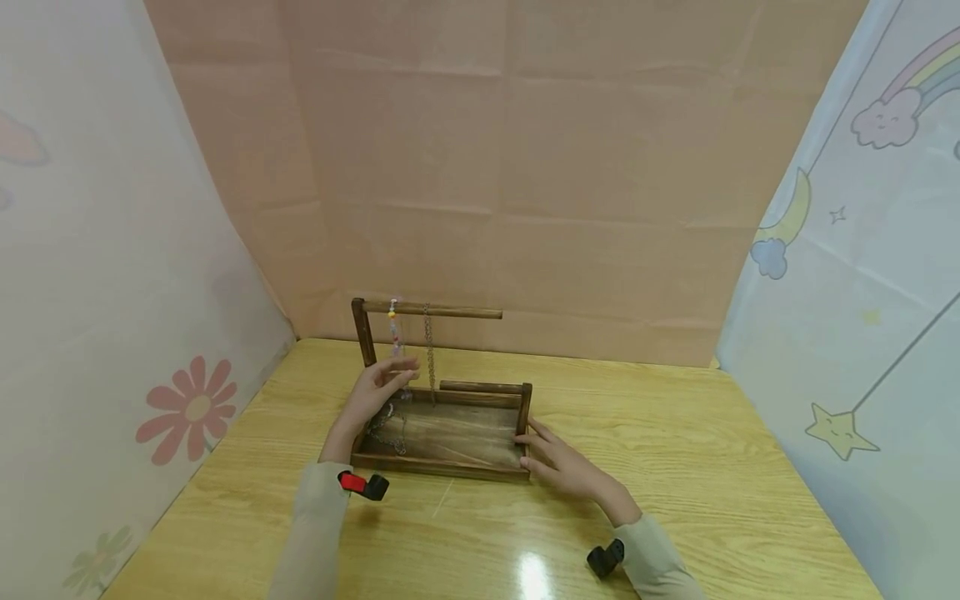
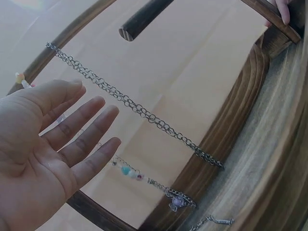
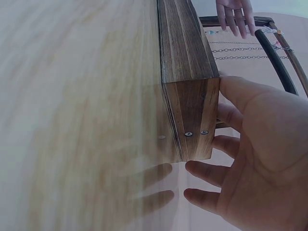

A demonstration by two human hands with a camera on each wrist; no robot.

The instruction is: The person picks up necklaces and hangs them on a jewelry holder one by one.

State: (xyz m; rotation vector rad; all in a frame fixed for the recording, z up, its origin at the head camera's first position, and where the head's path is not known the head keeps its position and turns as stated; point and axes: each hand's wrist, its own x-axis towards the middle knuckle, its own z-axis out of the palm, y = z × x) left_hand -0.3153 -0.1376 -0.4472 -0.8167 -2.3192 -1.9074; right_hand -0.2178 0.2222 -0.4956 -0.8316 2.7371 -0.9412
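A dark wooden jewelry stand has a tray base (image 1: pixel 442 471), a long upper bar (image 1: pixel 468 312) and a short lower bar (image 1: pixel 480 387). My left hand (image 1: pixel 375 390) is beside the hanging jewelry, fingers spread and holding nothing. Behind it a colorful beaded necklace (image 1: pixel 394 327) hangs over the upper bar, partly hidden by the hand. Further right on that bar hangs a silver chain necklace (image 2: pixel 130 102), its lower end dipping into the tray. Another silver chain (image 1: pixel 396 448) lies at the tray's left. My right hand (image 1: pixel 564 467) touches the tray's right end with loosely bent fingers.
The stand sits on a light wood-grain table (image 1: pixel 675 467). Brown paper (image 1: pixel 525 183) covers the back wall, and printed white sheets rise at left (image 1: pixel 105 292) and right (image 1: pixel 885 275). A black wrist camera (image 1: pixel 603 558) is strapped to the right sleeve.
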